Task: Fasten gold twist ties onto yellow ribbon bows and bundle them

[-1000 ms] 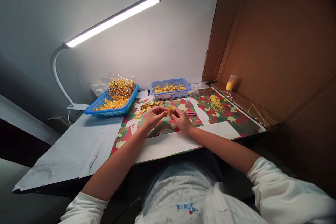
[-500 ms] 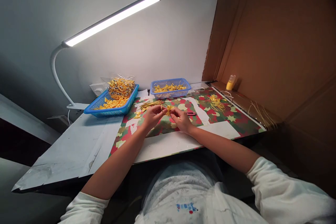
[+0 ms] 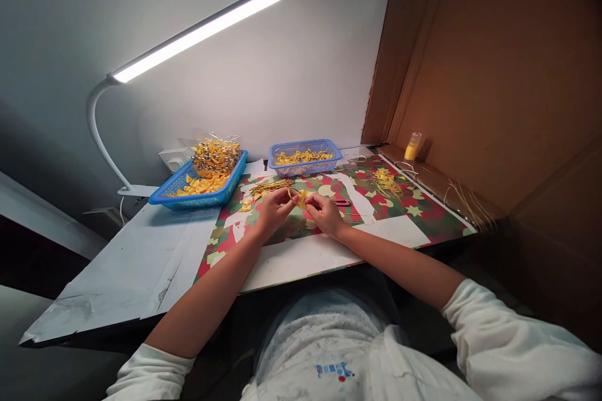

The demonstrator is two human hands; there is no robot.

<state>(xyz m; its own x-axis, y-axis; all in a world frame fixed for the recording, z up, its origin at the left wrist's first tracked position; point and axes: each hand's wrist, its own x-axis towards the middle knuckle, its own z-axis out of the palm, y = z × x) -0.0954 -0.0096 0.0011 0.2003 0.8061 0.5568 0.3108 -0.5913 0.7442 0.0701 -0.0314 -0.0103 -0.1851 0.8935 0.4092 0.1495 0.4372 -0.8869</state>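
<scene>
Near the middle of the table, my left hand [image 3: 275,210] and my right hand [image 3: 324,212] face each other around a small yellow bow [image 3: 302,198]. The left fingers pinch a thin yellow cord that loops beside the bow. The right fingertips are closed at the bow's right side. A bundle of yellow cords [image 3: 270,187] lies just behind my left hand, with a loose yellow piece [image 3: 245,205] to its left. Behind my right hand, a dark pink tool [image 3: 343,203] rests on the patterned sheet. The fingertips hide part of the bow and cord.
A blue basket [image 3: 197,202] of yellow bows and a bagged heap stands back left. Behind the hands is a smaller basket [image 3: 305,168] of corded yellow pieces. More corded pieces [image 3: 387,183] lie right, near a yellow-filled bottle [image 3: 412,147]. A lamp [image 3: 202,30] hangs above; cardboard [image 3: 498,75] borders the right.
My hands stay at nearly the same spot. The cord loop at my left fingertips shows a little more openly, and the view has shifted slightly.
</scene>
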